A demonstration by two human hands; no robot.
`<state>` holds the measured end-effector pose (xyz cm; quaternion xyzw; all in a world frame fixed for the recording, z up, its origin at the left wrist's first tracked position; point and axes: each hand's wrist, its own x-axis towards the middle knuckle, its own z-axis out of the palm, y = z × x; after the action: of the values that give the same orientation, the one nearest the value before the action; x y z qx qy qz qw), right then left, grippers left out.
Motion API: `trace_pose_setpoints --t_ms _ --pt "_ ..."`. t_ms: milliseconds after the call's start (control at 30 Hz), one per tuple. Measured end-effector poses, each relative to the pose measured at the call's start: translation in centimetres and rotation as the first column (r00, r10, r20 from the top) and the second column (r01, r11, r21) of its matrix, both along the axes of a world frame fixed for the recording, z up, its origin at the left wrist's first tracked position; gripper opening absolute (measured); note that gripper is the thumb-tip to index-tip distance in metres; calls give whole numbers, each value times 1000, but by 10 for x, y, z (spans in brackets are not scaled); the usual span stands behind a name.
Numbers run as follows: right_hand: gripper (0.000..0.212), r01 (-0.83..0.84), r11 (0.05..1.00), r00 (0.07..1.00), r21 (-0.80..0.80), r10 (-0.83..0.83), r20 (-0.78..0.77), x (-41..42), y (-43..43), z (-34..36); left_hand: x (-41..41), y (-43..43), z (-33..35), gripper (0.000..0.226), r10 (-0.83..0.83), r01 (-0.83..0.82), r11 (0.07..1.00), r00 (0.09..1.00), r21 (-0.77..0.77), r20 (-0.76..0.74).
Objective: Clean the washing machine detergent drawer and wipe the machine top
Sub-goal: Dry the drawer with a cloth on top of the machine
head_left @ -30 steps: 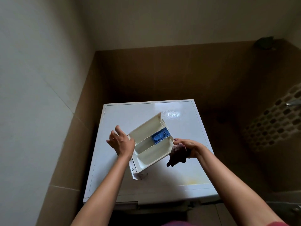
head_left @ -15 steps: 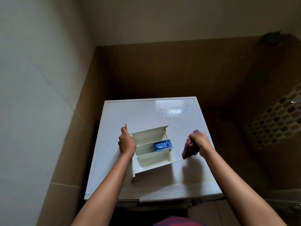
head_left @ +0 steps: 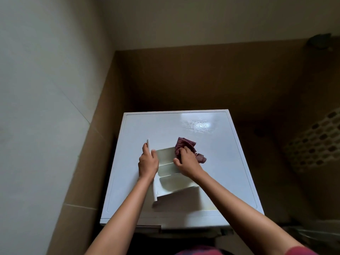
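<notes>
Pale wall [head_left: 46, 89] on the left, brown tiled wall [head_left: 202, 76] behind; a perforated basket [head_left: 316, 142] sits at the right edge, well apart from the work.

The washing machine top [head_left: 147, 126] is white and glossy with a glare patch towards its far right; it serves as the work surface, so the drawer can be braced against something flat; a faint yellowish mark shows near its front right edge, so the top wipe looks not yet done, as a guess.

The detergent drawer [head_left: 174, 184] is out of the machine and lies on the top near the middle, open side up and angled, with its front panel on the left; two pale compartments show, the far end is hidden under the right hand and cloth.

The left hand [head_left: 148, 162] has its grip closed round the drawer's left edge by the front panel; likely it holds the drawer down so that it won't slide while being rubbed.

The right hand [head_left: 187, 164] has its grip bunched on the cloth, pressing it into the far part of the drawer; fingertips are partly buried in fabric, so exact finger placement is unclear.

The cloth [head_left: 184, 144] is dark reddish and crumpled; part of it spills over the drawer's far wall onto the machine top; bunching it probably lets it reach the corners.

Step, judged: wiping inside the drawer.
</notes>
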<state>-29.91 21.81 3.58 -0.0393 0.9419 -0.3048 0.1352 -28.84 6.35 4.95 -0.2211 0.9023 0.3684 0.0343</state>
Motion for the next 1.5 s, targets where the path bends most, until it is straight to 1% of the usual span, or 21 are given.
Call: trace_pose_setpoints --t_ms 100,167,200,267,333,433,567,700,767,867,967,1033,1100,1133,1167,1233,1300,1367,1400,1433,1500 --pt "36 -100 976 995 193 101 3 -6 2 -5 0 2 1 45 1 -1 1000 1000 -20 -11" --pt "37 -180 941 983 287 162 85 -12 5 -8 -1 3 2 44 11 -11 1000 1000 -16 -15" --pt "38 -209 925 976 317 176 130 -15 4 -10 -1 3 2 44 14 -14 1000 1000 -15 -18" --pt "41 -215 918 967 334 152 205 -20 -2 -11 -1 3 2 45 8 -8 1000 1000 -25 -18" --pt "44 -193 933 956 305 109 272 -27 -9 -9 -2 2 1 46 0 -1 999 1000 -38 -16" --pt "43 -189 951 936 246 98 338 -34 -15 -4 -3 3 0 46 10 -11 999 1000 -36 -25" --pt "37 -201 950 944 238 123 306 -32 -22 -3 -3 5 -1 46 38 -38 999 998 -17 -43" --pt "40 -320 944 911 80 283 300 -24 -50 0 -6 5 0 46 60 -61 998 998 -16 -36" --pt "37 -361 929 907 79 330 261 -20 -54 1 -6 5 1 46 62 -63 998 997 -17 -35" --pt "38 -373 924 910 79 348 224 -21 -39 -2 -5 5 2 46 51 -52 998 998 -18 -32" --pt "41 -362 931 914 45 345 214 -27 -30 -1 -5 6 4 44 55 -57 998 998 -32 -40" --pt "51 -364 931 916 34 352 192 -29 -30 0 -6 7 5 43 66 -67 997 997 -32 -38" --pt "63 -311 950 939 -23 311 150 -27 -27 -3 -6 7 5 43 77 -78 997 996 -22 -38" --pt "64 -270 960 953 -70 277 125 -26 -24 -5 -6 7 4 43 77 -78 997 996 -23 -39" --pt "62 -240 964 962 -116 252 101 -24 -21 -5 -6 8 4 43 75 -76 997 996 -27 -39" --pt "47 -224 952 969 -206 240 58 -22 -16 -5 -6 9 5 43 73 -75 997 996 -35 -40" --pt "37 -221 925 967 -309 250 56 -24 -7 3 -6 9 5 43 80 -81 996 996 -35 -43" --pt "39 -226 888 954 -401 284 91 -28 5 15 -6 9 4 44 86 -87 996 995 -20 -41" --pt "40 -221 879 958 -421 276 72 -29 10 20 -6 8 3 45 90 -90 996 995 -9 -40" --pt "38 -197 882 974 -428 226 18 -28 15 26 -5 7 2 45 94 -94 996 995 0 -42" --pt "34 -79 903 986 -421 10 -165 -23 16 32 -4 7 1 45 99 -99 995 994 11 -50"
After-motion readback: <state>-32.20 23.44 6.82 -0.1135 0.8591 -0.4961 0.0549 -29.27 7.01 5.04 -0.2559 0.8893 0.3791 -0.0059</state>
